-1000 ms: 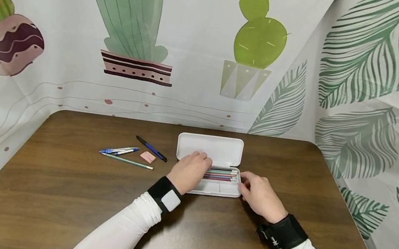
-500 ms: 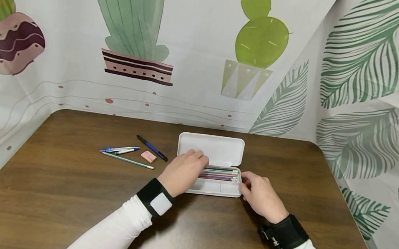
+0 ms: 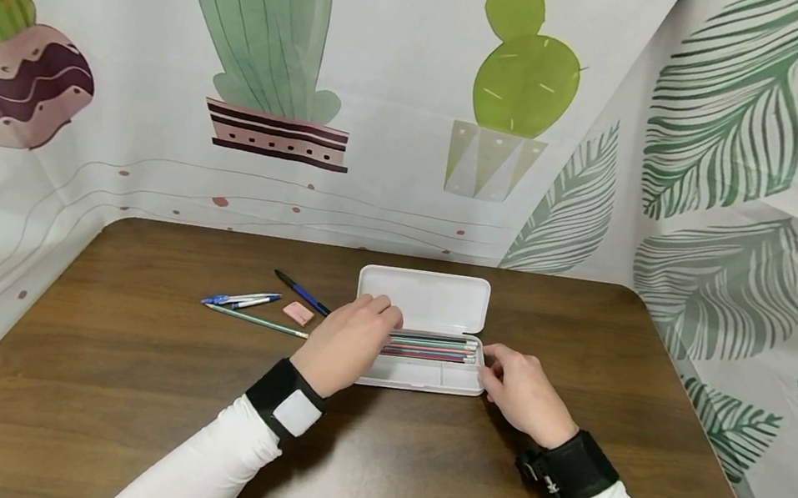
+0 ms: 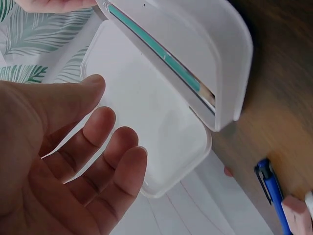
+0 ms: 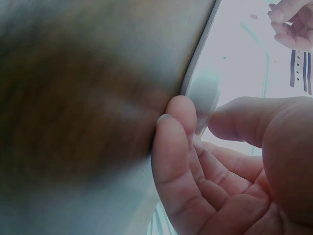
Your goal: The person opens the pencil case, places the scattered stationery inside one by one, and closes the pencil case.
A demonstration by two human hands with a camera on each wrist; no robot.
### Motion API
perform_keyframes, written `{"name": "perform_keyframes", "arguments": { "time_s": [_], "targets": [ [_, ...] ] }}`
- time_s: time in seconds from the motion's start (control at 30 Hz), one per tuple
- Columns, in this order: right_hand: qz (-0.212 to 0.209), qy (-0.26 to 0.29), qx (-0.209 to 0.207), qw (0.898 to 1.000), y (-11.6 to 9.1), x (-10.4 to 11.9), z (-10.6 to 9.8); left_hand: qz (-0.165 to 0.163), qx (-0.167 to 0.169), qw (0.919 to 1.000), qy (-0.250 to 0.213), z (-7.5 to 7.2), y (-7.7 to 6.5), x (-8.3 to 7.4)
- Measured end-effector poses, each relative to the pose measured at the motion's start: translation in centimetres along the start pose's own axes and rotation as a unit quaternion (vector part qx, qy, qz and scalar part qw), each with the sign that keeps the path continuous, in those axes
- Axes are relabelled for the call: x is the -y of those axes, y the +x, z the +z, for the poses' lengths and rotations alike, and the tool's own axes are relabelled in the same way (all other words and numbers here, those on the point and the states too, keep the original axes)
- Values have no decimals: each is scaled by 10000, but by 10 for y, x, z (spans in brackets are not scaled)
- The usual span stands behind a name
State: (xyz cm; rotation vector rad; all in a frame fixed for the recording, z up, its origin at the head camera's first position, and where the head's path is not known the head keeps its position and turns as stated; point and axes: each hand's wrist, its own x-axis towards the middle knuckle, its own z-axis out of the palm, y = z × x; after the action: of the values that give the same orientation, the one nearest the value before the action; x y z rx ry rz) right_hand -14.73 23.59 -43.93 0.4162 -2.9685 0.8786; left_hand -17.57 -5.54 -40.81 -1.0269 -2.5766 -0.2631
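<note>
A smooth, white, round-cornered pencil case (image 3: 413, 374) sits near the far side of the wood-grained table (image 3: 123, 389), its one flat lid (image 3: 423, 296) swung back. Slim pencils (image 3: 435, 348) lie side by side in its rear compartment, too tightly packed for me to count. The left hand (image 3: 348, 345), fingers softly bent and holding nothing, hovers over the case's left end; the right hand (image 3: 527, 392) pinches its right end. Off left lie two blue-and-white pens (image 3: 248, 303), one black-and-blue pen (image 3: 301, 292), one blocky pink eraser (image 3: 298, 314) and one thin green pencil (image 3: 256, 321).
</note>
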Motion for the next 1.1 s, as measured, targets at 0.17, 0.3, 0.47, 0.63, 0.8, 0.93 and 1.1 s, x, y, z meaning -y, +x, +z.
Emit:
{"name": "perform_keyframes", "arguments": {
  "time_s": [0.17,0.3,0.47,0.63,0.8,0.93,1.1],
  "targets": [
    [-1,-30,-18,10000,0,-1,0,-93,-137,9999,25,-6,-6,7],
    [13,-51,-31,10000,0,0,0,-218,-194,9996,47,-11,-12,12],
    [51,-17,27,10000,0,0,0,-440,-195,9988,73,-16,-22,20],
    [54,19,73,10000,-1,0,0,-424,-366,9984,101,-18,-30,30],
    [120,68,135,9998,-1,1,0,-500,-374,9980,-4,-23,-40,41],
    [121,68,138,9998,-1,1,-1,-723,-229,9970,-145,-25,-51,52],
    [91,62,123,9999,-1,0,0,-834,-202,9962,-157,-24,-64,68]
  ]
}}
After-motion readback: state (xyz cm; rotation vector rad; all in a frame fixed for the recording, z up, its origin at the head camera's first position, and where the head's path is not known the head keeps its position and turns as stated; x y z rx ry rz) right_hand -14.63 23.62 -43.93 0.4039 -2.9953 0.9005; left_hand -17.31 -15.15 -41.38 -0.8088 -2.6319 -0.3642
